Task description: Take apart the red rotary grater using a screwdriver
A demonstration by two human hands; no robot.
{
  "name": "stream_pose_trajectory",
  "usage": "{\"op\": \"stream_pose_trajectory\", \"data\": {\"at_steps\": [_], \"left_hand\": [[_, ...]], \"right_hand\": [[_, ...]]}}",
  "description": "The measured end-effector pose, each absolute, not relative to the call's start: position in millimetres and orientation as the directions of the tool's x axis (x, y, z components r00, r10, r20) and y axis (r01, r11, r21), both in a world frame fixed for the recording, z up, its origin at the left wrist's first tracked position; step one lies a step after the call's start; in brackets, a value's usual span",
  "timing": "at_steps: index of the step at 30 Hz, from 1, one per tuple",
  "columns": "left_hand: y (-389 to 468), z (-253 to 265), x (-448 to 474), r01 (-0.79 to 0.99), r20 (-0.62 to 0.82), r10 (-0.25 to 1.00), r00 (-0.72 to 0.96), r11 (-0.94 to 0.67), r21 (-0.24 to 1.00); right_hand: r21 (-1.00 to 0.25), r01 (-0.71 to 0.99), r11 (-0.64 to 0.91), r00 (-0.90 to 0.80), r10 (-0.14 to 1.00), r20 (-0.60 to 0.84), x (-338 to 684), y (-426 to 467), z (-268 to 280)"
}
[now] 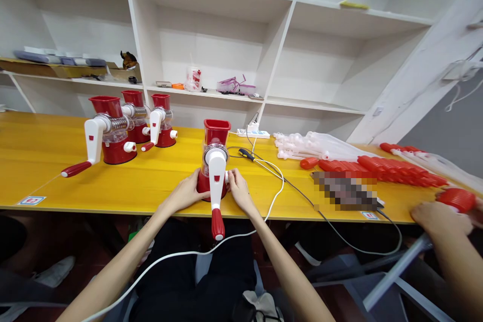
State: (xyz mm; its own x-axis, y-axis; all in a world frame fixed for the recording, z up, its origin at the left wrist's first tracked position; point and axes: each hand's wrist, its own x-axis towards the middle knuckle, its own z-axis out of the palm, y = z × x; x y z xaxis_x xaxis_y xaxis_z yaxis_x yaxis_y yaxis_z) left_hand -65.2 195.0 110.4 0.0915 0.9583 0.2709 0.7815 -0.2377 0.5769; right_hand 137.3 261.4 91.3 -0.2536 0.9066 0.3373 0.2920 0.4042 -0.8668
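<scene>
A red and white rotary grater (217,132) stands upright near the table's front edge. Its white crank arm faces me, with the red handle hanging down past the edge. My left hand (187,192) is closed around the left side of the red base, the thumb across its front. On the other side, my right hand (239,192) grips the white knob on the base, its fingers partly hiding it. Three similar rotary graters, a front one (116,143), one behind it (139,131) and one beside them (165,133), stand at the left.
A screwdriver (247,155) lies behind my right hand beside a white cable (281,181). Red plastic parts (396,170) and bagged white parts (302,145) lie at the right. Another person's hands (439,219) hold a red part there. Shelves (211,35) stand behind the yellow table (94,191).
</scene>
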Motion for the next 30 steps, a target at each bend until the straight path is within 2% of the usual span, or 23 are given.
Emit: {"op": "stream_pose_trajectory", "data": {"at_steps": [10,30], "left_hand": [[196.3,109.3,-65.7,0.779,0.268,0.959,0.097,-0.241,0.579],[196.5,108.8,-65.7,0.780,0.261,0.959,0.110,-0.247,0.576]], "right_hand": [[-0.880,0.241,0.409,-0.258,0.901,0.348,137.2,263.3,89.5],[-0.868,0.310,0.388,-0.228,0.917,0.328,137.2,260.7,92.8]]}}
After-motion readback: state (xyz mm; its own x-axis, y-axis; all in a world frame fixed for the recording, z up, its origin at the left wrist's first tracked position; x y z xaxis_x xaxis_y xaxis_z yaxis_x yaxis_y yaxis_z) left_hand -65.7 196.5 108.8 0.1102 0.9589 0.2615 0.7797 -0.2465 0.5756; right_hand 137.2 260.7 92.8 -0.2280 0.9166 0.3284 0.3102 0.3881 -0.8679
